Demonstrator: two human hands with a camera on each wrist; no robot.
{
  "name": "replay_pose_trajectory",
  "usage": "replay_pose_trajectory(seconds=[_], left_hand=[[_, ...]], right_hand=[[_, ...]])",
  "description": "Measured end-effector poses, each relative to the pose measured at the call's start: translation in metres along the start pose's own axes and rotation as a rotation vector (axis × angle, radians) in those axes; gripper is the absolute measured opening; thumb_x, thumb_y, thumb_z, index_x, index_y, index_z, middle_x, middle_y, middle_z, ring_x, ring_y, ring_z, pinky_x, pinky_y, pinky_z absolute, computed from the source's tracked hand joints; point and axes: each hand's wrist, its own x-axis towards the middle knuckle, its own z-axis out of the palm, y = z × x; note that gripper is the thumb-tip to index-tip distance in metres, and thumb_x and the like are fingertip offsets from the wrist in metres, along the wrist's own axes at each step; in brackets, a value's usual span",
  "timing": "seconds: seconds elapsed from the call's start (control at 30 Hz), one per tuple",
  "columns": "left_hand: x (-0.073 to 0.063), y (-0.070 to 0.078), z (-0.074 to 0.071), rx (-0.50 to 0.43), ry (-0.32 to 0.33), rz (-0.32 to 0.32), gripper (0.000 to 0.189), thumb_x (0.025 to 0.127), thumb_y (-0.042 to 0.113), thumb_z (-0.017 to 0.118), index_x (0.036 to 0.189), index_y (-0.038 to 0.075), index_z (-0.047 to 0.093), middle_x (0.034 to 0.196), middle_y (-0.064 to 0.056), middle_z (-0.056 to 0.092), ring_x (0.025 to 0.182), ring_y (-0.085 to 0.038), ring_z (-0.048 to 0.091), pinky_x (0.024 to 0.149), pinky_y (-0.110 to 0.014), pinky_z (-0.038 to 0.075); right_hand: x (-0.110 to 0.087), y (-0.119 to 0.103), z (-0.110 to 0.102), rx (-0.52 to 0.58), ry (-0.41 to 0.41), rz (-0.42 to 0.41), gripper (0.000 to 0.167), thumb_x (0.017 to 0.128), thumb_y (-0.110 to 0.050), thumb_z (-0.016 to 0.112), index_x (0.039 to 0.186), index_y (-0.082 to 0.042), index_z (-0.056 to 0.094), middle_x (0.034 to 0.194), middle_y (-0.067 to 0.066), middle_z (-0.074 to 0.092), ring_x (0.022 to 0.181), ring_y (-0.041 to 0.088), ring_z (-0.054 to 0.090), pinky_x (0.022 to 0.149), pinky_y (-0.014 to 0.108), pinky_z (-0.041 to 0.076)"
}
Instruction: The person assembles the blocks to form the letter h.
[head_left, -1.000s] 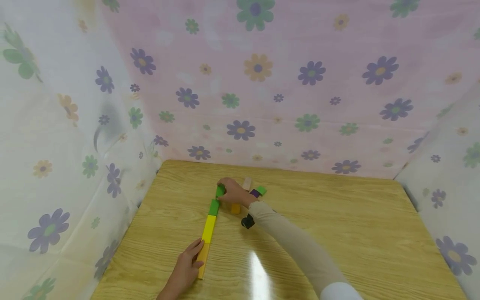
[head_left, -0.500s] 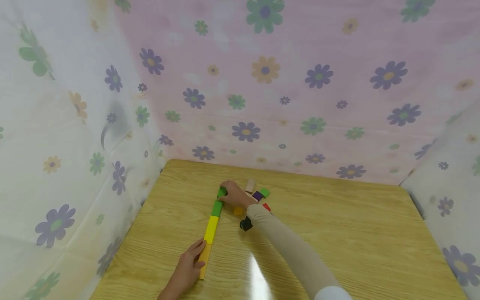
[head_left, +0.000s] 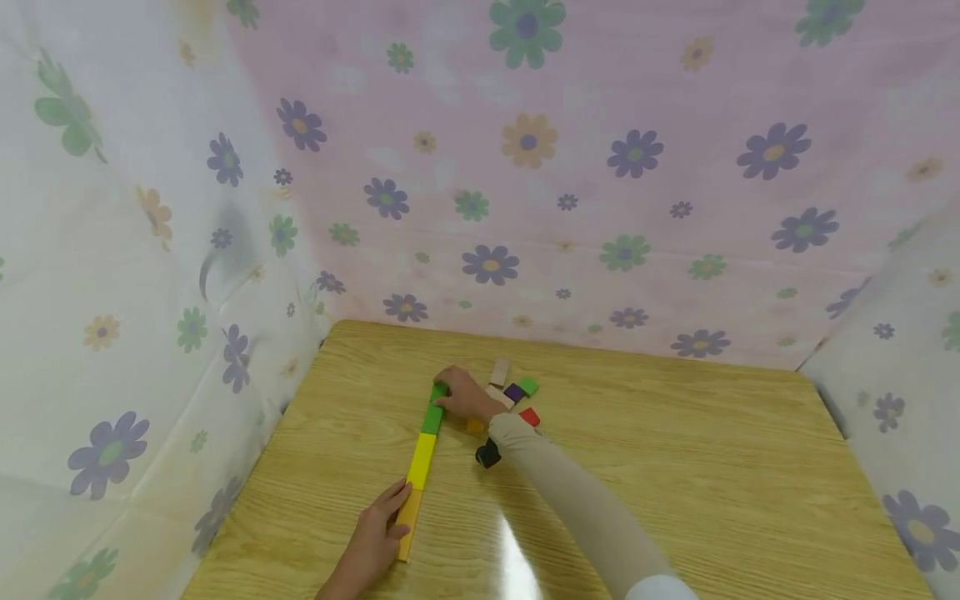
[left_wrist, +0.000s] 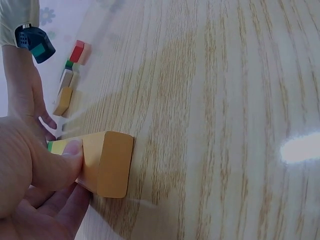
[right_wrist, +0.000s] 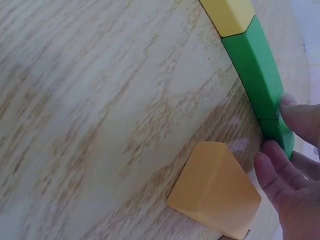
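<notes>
Four-block row (head_left: pixel 422 461) formed, centre; left hand (head_left: pixel 377 527) pinches orange block (left_wrist: pixel 116 165), right hand (head_left: pixel 467 395) far green block (right_wrist: pixel 279 132); loose blocks (head_left: pixel 529 417) lie right.

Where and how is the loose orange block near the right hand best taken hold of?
Probably across two opposite sides of the loose orange block, coming from above on the side facing the green blocks: its faces look flat, a gap separates it from them, and a pale block lies close beyond.
</notes>
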Motion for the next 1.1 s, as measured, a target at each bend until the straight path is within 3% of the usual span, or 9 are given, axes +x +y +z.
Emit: replay_pose_trajectory(seconds=[0.33, 0.63, 0.8, 1.1], left_hand=[[0.001, 0.001, 0.002, -0.024, 0.007, 0.019, 0.058, 0.081, -0.014, 0.063, 0.135, -0.01, 0.044, 0.142, -0.027, 0.037, 0.124, -0.045, 0.042, 0.092, -0.043, 0.046], [0.0, 0.002, 0.0, 0.009, 0.02, -0.023, 0.057, 0.081, -0.013, 0.064, 0.135, -0.008, 0.046, 0.142, -0.025, 0.039, 0.125, -0.044, 0.041, 0.093, -0.047, 0.045], [0.0, 0.002, 0.001, 0.026, 0.024, -0.046, 0.058, 0.08, -0.014, 0.065, 0.135, -0.007, 0.047, 0.142, -0.023, 0.04, 0.125, -0.043, 0.042, 0.093, -0.045, 0.046], [0.001, 0.0, 0.005, 0.034, 0.024, -0.042, 0.058, 0.08, -0.013, 0.065, 0.135, -0.006, 0.047, 0.142, -0.023, 0.041, 0.125, -0.042, 0.043, 0.094, -0.047, 0.045]], right_hand=[[-0.01, -0.006, -0.015, -0.034, 0.012, 0.016, 0.038, 0.09, -0.013, 0.065, 0.125, 0.001, 0.057, 0.124, 0.016, 0.051, 0.1, 0.024, 0.055, 0.087, 0.036, 0.049], [-0.017, -0.019, -0.031, -0.099, -0.038, 0.025, 0.039, 0.09, -0.014, 0.065, 0.126, -0.003, 0.057, 0.128, 0.013, 0.051, 0.113, 0.027, 0.053, 0.094, 0.036, 0.047], [-0.024, -0.014, -0.037, -0.077, -0.039, 0.028, 0.039, 0.09, -0.009, 0.061, 0.128, -0.004, 0.056, 0.131, 0.013, 0.049, 0.112, 0.028, 0.054, 0.088, 0.034, 0.049], [-0.043, 0.001, -0.043, -0.12, -0.05, 0.075, 0.038, 0.092, -0.012, 0.06, 0.129, -0.004, 0.055, 0.134, 0.013, 0.046, 0.117, 0.026, 0.05, 0.091, 0.037, 0.048]])
